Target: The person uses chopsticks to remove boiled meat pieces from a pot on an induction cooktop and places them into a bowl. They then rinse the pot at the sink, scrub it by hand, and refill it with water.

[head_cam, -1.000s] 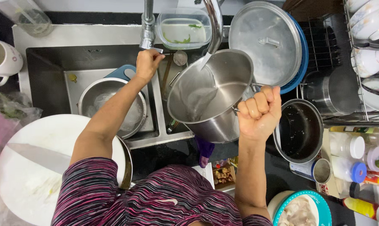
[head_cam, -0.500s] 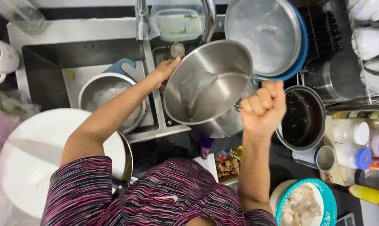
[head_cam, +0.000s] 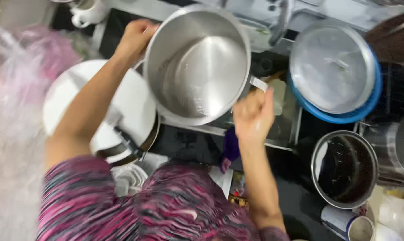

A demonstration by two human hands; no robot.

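We see 2 hands lifting a steel pot [head_cam: 197, 67]: left hand [head_cam: 135, 38] gripping its rim, right hand [head_cam: 254, 117] fisted around its handle.

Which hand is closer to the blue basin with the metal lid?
Right. The right hand is just left of the blue basin; the left hand is across the steel pot.

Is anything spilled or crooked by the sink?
No spill shows. The big steel pot is tipped up on its side over the sink, open mouth facing the camera, held at both handles by the left hand and right hand. The picture is blurry, so small drips could be missed.
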